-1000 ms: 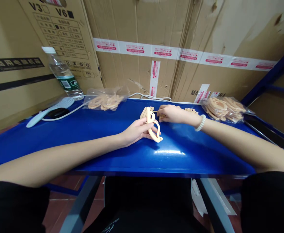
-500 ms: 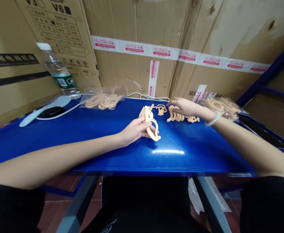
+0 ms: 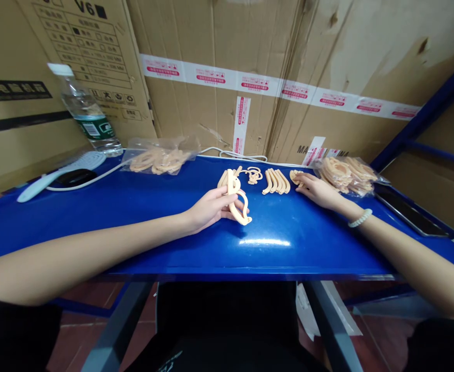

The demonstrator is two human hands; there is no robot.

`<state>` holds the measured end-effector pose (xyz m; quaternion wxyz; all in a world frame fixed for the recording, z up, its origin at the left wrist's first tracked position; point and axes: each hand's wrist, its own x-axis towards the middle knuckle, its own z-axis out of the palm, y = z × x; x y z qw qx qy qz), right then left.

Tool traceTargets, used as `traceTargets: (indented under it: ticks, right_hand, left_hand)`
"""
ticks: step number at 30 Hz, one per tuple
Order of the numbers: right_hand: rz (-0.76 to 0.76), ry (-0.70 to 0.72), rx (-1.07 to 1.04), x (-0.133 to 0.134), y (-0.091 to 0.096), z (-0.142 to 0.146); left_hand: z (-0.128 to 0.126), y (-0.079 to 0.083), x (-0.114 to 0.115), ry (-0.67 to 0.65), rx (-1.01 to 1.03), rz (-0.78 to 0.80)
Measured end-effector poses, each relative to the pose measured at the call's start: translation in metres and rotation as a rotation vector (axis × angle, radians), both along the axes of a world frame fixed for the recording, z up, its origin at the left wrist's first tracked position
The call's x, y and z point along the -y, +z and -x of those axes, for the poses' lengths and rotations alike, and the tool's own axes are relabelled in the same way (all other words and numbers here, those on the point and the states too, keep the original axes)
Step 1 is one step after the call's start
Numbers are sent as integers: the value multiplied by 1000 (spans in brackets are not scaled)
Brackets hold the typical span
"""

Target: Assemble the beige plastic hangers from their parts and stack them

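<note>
My left hand (image 3: pixel 213 207) is closed around a beige curved piece (image 3: pixel 244 217) with a loop and a pointed lower end, held upright above the table. Behind it lie more beige pieces, among them a cluster of small hook-like parts (image 3: pixel 255 174). A row of several curved beige arms (image 3: pixel 276 182) lies to the right of these. My right hand (image 3: pixel 320 191) is at the right end of the row, with bent fingers on a small pile of beige parts (image 3: pixel 294 175). The fingers partly cover the pile, and what they pinch is too small to make out.
Clear bags of beige parts lie at the back left (image 3: pixel 161 159) and right (image 3: pixel 345 173). A water bottle (image 3: pixel 91 121), a light-blue hairbrush (image 3: pixel 62 173), a black mouse-like object (image 3: pixel 76 177) and a white cable stand left. A phone (image 3: pixel 409 211) lies right. Cardboard (image 3: pixel 211 31) walls the blue table (image 3: pixel 172 253).
My right hand has moved right and down, from over the row of curved arms to the small pile, uncovering the row. My left hand keeps its hold; the view has turned slightly.
</note>
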<state>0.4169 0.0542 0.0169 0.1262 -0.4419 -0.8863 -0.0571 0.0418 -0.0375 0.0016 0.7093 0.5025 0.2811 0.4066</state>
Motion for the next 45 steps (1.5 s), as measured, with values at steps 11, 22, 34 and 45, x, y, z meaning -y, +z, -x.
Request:
traceTargets:
  ticks: [11, 22, 34, 45]
  right_hand:
    - [-76, 174, 25, 6, 27, 63]
    - [-4, 169, 238, -12, 19, 152]
    - [38, 148, 177, -10, 24, 141]
    - [-29, -62, 291, -11, 43, 160]
  left_hand:
    - [28, 14, -29, 315, -268, -430]
    - [17, -2, -55, 2, -737, -730]
    - [-1, -14, -114, 173, -616, -618]
    - [16, -9, -103, 225, -553, -623]
